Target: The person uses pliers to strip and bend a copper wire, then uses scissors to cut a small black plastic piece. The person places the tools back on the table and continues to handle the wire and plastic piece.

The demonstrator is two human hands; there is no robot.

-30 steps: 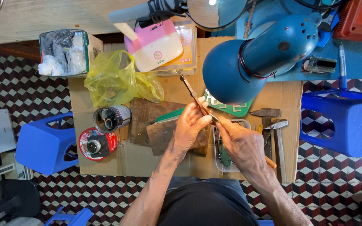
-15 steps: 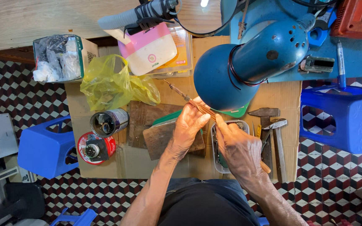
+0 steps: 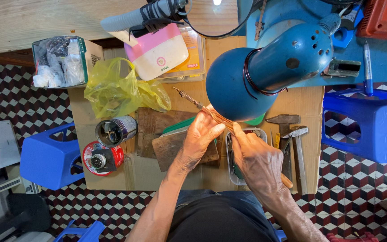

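My left hand (image 3: pixel 201 136) and my right hand (image 3: pixel 257 160) both grip a long thin tool (image 3: pixel 202 107) with a wooden handle and a pointed metal tip. The tool slants up to the left over the small wooden table (image 3: pixel 144 172). Its tip hangs near a yellow plastic bag (image 3: pixel 119 89). My left hand pinches the shaft from below, over a dark wooden block (image 3: pixel 169 148). My right hand closes round the handle end, above a clear plastic tray (image 3: pixel 231 166) of small tools. A big blue lamp shade (image 3: pixel 265 76) hides part of the tool.
Two hammers (image 3: pixel 292 134) lie at the table's right. A metal can (image 3: pixel 115 130) and a red-rimmed reel (image 3: pixel 101 159) sit at the left. A pink and white case (image 3: pixel 160 51) and a box of bagged parts (image 3: pixel 63 60) lie at the back. Blue stools (image 3: pixel 50 157) (image 3: pixel 366 125) flank the table.
The view has shifted, so the lamp shade now sits lower and nearer my hands. Both hands keep their grip on the tool, which has moved slightly left and down.
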